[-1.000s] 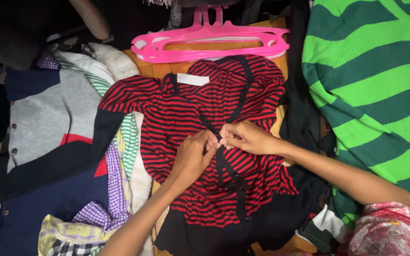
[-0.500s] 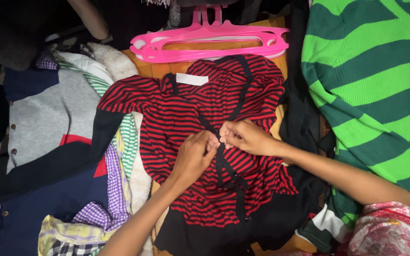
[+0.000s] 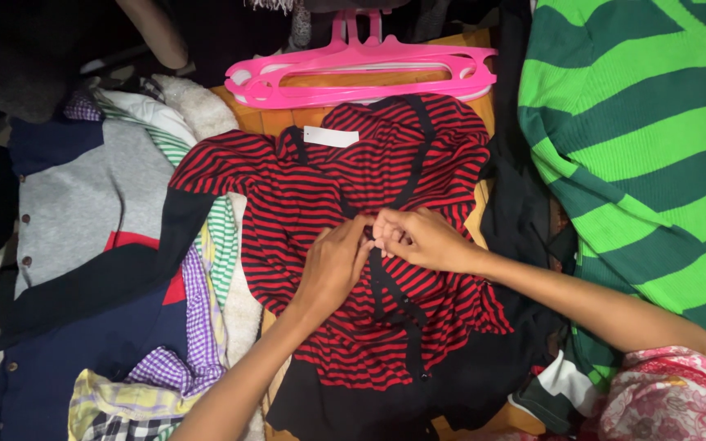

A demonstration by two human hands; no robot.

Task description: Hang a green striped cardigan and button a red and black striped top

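A red and black striped cardigan (image 3: 304, 204) lies flat, front up, with a white tag at its collar and a black placket down the middle. My left hand (image 3: 332, 265) and my right hand (image 3: 418, 238) meet at the placket about halfway down. Fingertips of both hands pinch the black edge there. What sits between the fingers is too small to make out.
Pink plastic hangers (image 3: 361, 69) lie stacked beyond the collar on a wooden surface (image 3: 247, 114). A green striped knit (image 3: 639, 147) fills the right side. Grey and navy garments (image 3: 83, 212) and checked cloth (image 3: 165, 367) pile up on the left. Another person's arm (image 3: 153, 33) shows at top left.
Both hands stay at the same spot on the placket; only the fingers shift slightly.
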